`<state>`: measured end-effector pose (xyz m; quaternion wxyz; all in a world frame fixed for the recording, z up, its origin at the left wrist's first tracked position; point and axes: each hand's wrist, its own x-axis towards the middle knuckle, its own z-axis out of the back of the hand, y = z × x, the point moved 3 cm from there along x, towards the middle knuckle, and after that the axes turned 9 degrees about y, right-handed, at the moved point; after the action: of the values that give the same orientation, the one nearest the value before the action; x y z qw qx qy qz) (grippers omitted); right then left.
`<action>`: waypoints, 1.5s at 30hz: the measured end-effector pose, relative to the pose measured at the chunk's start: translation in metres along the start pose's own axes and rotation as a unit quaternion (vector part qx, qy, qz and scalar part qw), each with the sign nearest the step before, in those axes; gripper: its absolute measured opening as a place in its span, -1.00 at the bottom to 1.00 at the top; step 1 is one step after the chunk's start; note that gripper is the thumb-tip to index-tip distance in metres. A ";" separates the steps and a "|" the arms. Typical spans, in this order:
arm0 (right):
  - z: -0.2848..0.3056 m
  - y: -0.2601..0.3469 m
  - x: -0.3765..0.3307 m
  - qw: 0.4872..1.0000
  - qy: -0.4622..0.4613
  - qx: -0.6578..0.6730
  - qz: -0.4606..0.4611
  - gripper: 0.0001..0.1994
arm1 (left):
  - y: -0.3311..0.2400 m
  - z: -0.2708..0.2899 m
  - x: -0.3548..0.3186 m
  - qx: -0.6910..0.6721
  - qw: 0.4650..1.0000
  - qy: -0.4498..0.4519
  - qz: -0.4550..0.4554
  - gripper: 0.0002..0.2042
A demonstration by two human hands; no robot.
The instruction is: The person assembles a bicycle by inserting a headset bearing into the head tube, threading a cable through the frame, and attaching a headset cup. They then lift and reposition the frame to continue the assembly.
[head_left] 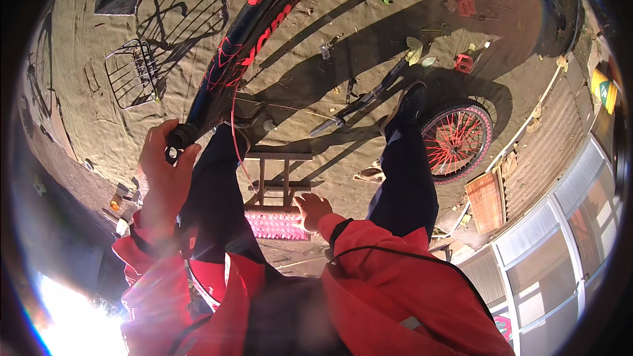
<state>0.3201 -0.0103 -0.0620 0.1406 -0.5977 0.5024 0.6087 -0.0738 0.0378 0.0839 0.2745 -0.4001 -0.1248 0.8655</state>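
My left hand (163, 168) is closed with thumb and fingers around the tube end of a black bicycle frame (227, 69) with red markings. The frame slants up and away toward the top of the view. A thin red cable (233, 115) hangs from it, reaching down toward a low wooden stool (275, 178) with a pink woven seat (277, 223). At the right end of that seat is my right hand (314, 212), its fingers apart and nothing visible in them; whether it presses on the seat I cannot tell.
A wheel with red spokes (455, 145) lies right of my right leg. Beyond my feet is a dark bar-shaped part (362, 102). A wire rack (135, 72) stands at the left. Two red pedals (463, 63) and leaves lie on the ground cloth. A wooden board (484, 203) is at the right.
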 end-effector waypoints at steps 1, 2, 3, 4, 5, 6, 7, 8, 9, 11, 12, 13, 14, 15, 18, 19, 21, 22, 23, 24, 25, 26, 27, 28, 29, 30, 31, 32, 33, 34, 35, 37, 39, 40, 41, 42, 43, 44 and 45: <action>-0.010 -0.003 0.010 0.998 0.061 -0.010 -0.006 -0.05 | 0.000 -0.001 0.000 0.002 1.000 -0.003 -0.008 -0.50; -0.018 -0.004 0.014 0.997 0.069 -0.033 0.007 -0.14 | -0.001 -0.001 0.000 0.003 1.000 -0.008 -0.017 -0.50; -0.024 -0.004 0.022 0.994 0.106 -0.014 0.008 -0.20 | -0.001 0.000 -0.001 -0.012 1.000 -0.009 -0.020 -0.50; -0.029 -0.004 0.027 0.990 0.144 0.005 0.010 -0.26 | -0.002 0.000 -0.002 0.008 1.000 -0.002 -0.004 -0.50; -0.032 -0.002 0.029 0.992 0.128 0.007 0.019 -0.35 | -0.003 0.001 -0.005 0.011 1.000 0.006 0.018 -0.50; -0.033 -0.002 0.034 0.989 0.144 0.002 0.025 -0.21 | -0.003 0.001 -0.007 0.013 0.999 0.012 0.039 -0.50; -0.034 -0.003 0.037 0.990 0.141 -0.003 0.022 -0.26 | -0.004 0.001 -0.007 0.010 0.999 0.009 0.044 -0.51; -0.034 -0.004 0.041 0.990 0.136 0.000 0.024 -0.30 | -0.005 0.001 -0.008 -0.007 1.000 0.005 0.029 -0.51; -0.034 -0.006 0.046 0.990 0.139 0.023 0.023 -0.34 | -0.006 0.000 -0.008 -0.025 1.000 0.000 0.016 -0.51; -0.032 -0.013 0.054 0.987 0.135 0.080 0.022 -0.41 | -0.007 0.001 -0.009 -0.016 1.000 -0.004 0.018 -0.53; -0.031 -0.015 0.057 0.987 0.138 0.065 0.042 -0.44 | -0.008 0.001 -0.008 -0.012 1.000 -0.005 0.020 -0.54; -0.028 -0.017 0.059 0.988 0.134 0.053 0.055 -0.47 | -0.007 0.003 -0.009 -0.019 0.999 -0.002 0.039 -0.55; -0.025 -0.019 0.059 0.987 0.138 0.044 0.064 -0.50 | -0.007 0.005 -0.010 -0.027 0.998 0.003 0.059 -0.55; -0.020 -0.022 0.058 0.986 0.144 0.022 0.080 -0.51 | -0.006 0.005 -0.010 -0.039 0.997 0.005 0.072 -0.55; 0.006 -0.033 0.050 0.981 0.153 -0.020 0.115 -0.53 | -0.004 0.009 -0.008 -0.043 0.996 0.002 0.073 -0.55; 0.017 -0.041 0.042 0.981 0.148 -0.016 0.124 -0.58 | -0.004 0.009 -0.006 -0.025 0.999 -0.002 0.047 -0.54; 0.039 -0.058 0.033 0.978 0.175 -0.044 0.101 -0.59 | 0.000 0.009 -0.005 -0.039 0.998 -0.001 0.043 -0.54; 0.050 -0.067 0.029 0.977 0.179 -0.070 0.095 -0.52 | 0.003 0.009 -0.006 -0.070 0.995 0.007 0.065 -0.53; 0.059 -0.077 0.023 0.976 0.186 -0.077 0.083 -0.49 | 0.007 0.006 -0.006 -0.103 0.991 0.018 0.086 -0.53; 0.070 -0.090 0.020 0.976 0.189 -0.083 0.072 -0.46 | 0.008 0.005 -0.004 -0.084 0.994 0.011 0.068 -0.53; 0.078 -0.104 0.020 0.969 0.228 -0.091 0.042 -0.42 | 0.008 0.005 -0.005 -0.064 0.997 0.006 0.053 -0.52; 0.084 -0.118 0.019 0.962 0.256 -0.085 0.032 -0.38 | 0.009 0.004 -0.007 -0.040 0.999 0.001 0.035 -0.52; 0.089 -0.138 0.017 0.958 0.286 -0.001 0.000 -0.36 | 0.012 0.003 -0.007 -0.060 0.997 0.002 0.058 -0.51; 0.092 -0.150 0.016 0.970 0.228 -0.082 0.037 -0.37 | 0.014 0.002 -0.008 -0.079 0.994 0.001 0.070 -0.50; 0.092 -0.162 0.017 0.973 0.206 -0.091 0.047 -0.37 | 0.014 0.002 -0.007 -0.055 0.997 -0.001 0.047 -0.50; 0.090 -0.176 0.018 0.974 0.206 -0.083 0.034 -0.37 | 0.014 0.001 -0.006 -0.038 0.999 -0.004 0.038 -0.50; 0.089 -0.187 0.020 0.974 0.214 -0.070 0.010 -0.37 | 0.013 0.001 -0.007 -0.030 0.999 -0.004 0.018 -0.50; 0.086 -0.192 0.023 0.974 0.217 -0.065 -0.004 -0.37 | 0.014 0.001 -0.007 -0.028 0.999 -0.006 0.017 -0.50; 0.085 -0.195 0.024 0.974 0.218 -0.065 -0.017 -0.36 | 0.014 0.002 -0.007 -0.026 1.000 -0.007 0.016 -0.49; 0.086 -0.193 0.026 0.973 0.217 -0.068 -0.027 -0.36 | 0.015 0.002 -0.007 -0.030 0.999 -0.003 0.027 -0.50; 0.092 -0.189 0.025 0.973 0.215 -0.076 -0.035 -0.36 | 0.016 0.003 -0.007 -0.034 0.999 0.000 0.037 -0.50; 0.113 -0.174 0.019 0.967 0.219 -0.121 -0.053 -0.35 | 0.018 0.005 -0.007 -0.061 0.997 -0.003 0.042 -0.50; 0.149 -0.148 0.005 0.964 0.202 -0.174 -0.018 -0.46 | 0.020 0.007 -0.006 -0.067 0.997 0.001 0.047 -0.50; 0.170 -0.132 -0.003 0.961 0.188 -0.203 -0.012 -0.50 | 0.021 0.008 -0.005 -0.080 0.996 -0.002 0.037 -0.49; 0.192 -0.113 -0.012 0.971 0.129 -0.201 0.025 -0.53 | 0.024 0.010 -0.002 -0.089 0.995 0.000 0.034 -0.48; 0.212 -0.094 -0.024 0.976 0.057 -0.196 0.077 -0.56 | 0.025 0.012 0.000 -0.058 0.998 -0.006 0.006 -0.48; 0.230 -0.076 -0.036 0.976 0.012 -0.186 0.116 -0.58 | 0.027 0.014 0.002 -0.058 0.998 -0.004 0.009 -0.48; 0.248 -0.058 -0.049 0.970 -0.047 -0.168 0.169 -0.59 | 0.029 0.015 0.003 -0.064 0.998 -0.009 0.011 -0.49; 0.262 -0.043 -0.061 0.960 -0.089 -0.159 0.212 -0.60 | 0.031 0.016 0.003 -0.058 0.998 -0.013 0.007 -0.49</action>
<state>0.2147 0.2401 -0.0858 -0.0447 -0.4355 0.4998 0.7473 -0.0991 0.0142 0.0786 0.2430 -0.4046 -0.1754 0.8640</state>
